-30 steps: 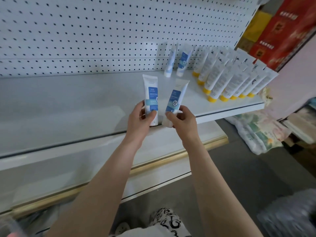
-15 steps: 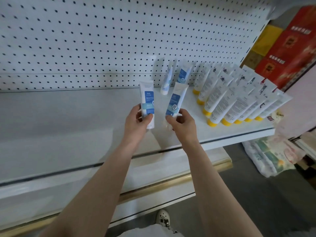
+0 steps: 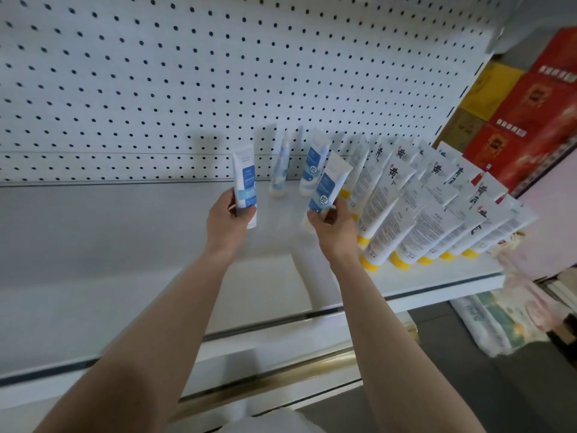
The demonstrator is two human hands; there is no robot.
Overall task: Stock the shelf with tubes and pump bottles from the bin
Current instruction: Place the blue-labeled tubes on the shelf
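Her left hand (image 3: 229, 218) gripped one blue-and-white tube (image 3: 245, 182) upright; her right hand (image 3: 332, 225) pinched another tube (image 3: 327, 185), tilted, above the shelf (image 3: 125, 245).

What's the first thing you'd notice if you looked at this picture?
Two hands in the middle, reaching to the shelf: the left hand grips the left tube and the right hand pinches the right tube, both blue and white. On the shelf's right side, rows of yellow-capped tubes lean back. Behind it all is a white pegboard full of holes.
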